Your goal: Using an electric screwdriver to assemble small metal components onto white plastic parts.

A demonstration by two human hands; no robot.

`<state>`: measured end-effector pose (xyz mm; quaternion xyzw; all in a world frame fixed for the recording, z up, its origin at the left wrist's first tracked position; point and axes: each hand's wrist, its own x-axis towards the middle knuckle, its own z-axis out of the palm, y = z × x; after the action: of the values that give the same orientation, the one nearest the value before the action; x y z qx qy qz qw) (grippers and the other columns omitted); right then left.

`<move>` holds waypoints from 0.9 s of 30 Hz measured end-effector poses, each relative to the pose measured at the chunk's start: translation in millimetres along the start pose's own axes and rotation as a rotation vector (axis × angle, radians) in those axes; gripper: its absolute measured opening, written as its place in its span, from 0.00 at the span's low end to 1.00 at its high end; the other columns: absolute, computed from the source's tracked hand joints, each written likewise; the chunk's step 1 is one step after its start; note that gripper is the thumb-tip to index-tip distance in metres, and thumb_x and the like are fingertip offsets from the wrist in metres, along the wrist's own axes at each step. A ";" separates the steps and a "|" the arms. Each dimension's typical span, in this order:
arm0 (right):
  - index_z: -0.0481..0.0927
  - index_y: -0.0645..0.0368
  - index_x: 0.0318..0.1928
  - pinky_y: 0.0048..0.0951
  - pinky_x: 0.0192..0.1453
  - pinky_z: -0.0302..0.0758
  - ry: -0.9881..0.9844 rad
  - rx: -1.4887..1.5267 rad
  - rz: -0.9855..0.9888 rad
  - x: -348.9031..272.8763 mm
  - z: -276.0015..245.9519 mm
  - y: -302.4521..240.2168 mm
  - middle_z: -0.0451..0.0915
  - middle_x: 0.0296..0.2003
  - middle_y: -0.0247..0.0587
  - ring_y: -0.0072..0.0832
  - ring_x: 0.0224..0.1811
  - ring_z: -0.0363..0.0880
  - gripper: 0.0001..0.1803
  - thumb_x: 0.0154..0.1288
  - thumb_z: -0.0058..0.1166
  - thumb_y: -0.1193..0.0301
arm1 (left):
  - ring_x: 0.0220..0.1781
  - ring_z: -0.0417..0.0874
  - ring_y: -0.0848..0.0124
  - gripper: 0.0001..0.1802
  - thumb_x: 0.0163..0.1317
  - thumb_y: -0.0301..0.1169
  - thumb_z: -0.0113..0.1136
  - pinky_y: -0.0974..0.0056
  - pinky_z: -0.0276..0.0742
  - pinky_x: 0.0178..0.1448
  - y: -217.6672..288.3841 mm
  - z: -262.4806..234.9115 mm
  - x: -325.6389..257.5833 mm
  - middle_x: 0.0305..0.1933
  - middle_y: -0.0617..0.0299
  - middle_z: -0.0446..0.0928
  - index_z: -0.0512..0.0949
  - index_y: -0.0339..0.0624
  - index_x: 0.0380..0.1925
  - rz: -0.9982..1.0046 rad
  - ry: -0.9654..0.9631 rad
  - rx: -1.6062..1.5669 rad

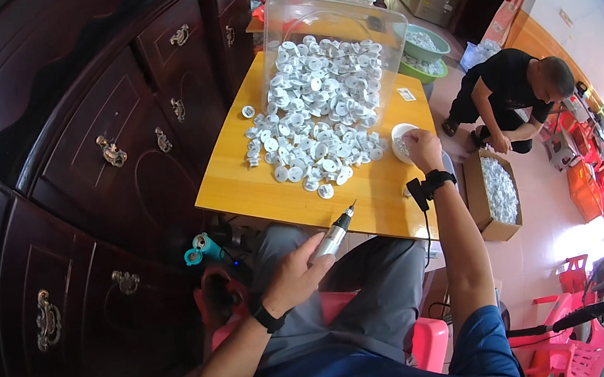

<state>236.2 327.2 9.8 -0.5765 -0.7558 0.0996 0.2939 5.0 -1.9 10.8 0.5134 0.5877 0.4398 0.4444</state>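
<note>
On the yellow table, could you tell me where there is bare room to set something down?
The table is bare along its left edge and near-left corner, beside the dark cabinet, and along the near edge below the pile of white discs. It is crowded in the middle and far end, under the discs and the tipped clear bin.

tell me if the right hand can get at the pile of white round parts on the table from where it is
Probably yes. The right hand rests at a small white bowl on the yellow table, right beside the pile of white round parts. Nothing lies between them, and the left hand holds a pen-shaped power tool clear of it.
</note>
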 end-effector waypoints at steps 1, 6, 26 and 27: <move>0.87 0.55 0.37 0.41 0.48 0.78 0.034 0.020 -0.018 0.0 -1.0 1.5 0.85 0.36 0.49 0.46 0.40 0.84 0.09 0.59 0.60 0.67 | 0.40 0.85 0.56 0.26 0.67 0.39 0.56 0.58 0.78 0.43 2.2 -0.1 0.3 0.39 0.45 0.82 0.70 0.37 0.62 -0.006 -0.010 0.003; 0.86 0.59 0.38 0.34 0.43 0.79 0.122 0.061 -0.041 -7.2 -13.5 -8.9 0.85 0.31 0.47 0.36 0.35 0.86 0.09 0.61 0.59 0.67 | 0.41 0.85 0.54 0.27 0.67 0.39 0.57 0.58 0.79 0.45 1.0 1.5 1.1 0.40 0.43 0.82 0.70 0.35 0.61 -0.007 -0.020 -0.026; 0.78 0.56 0.40 0.17 0.36 0.75 -0.672 1.461 0.347 -132.0 14.0 -66.2 0.78 0.32 0.28 0.16 0.31 0.76 0.03 0.68 0.58 0.74 | 0.34 0.82 0.68 0.26 0.68 0.38 0.57 0.63 0.77 0.39 3.4 0.6 -0.8 0.36 0.52 0.81 0.70 0.36 0.61 0.060 -0.029 -0.091; 0.78 0.56 0.40 0.17 0.36 0.75 -0.701 1.466 0.337 -131.2 14.0 -62.9 0.78 0.32 0.28 0.16 0.32 0.76 0.04 0.67 0.59 0.74 | 0.34 0.82 0.68 0.26 0.68 0.38 0.57 0.63 0.77 0.39 4.9 0.0 -0.9 0.36 0.52 0.81 0.70 0.36 0.61 0.060 -0.029 -0.091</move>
<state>198.6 188.0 -14.0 -0.2799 -0.4505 0.7835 0.3239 6.1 -2.3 15.6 0.5164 0.5449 0.4716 0.4626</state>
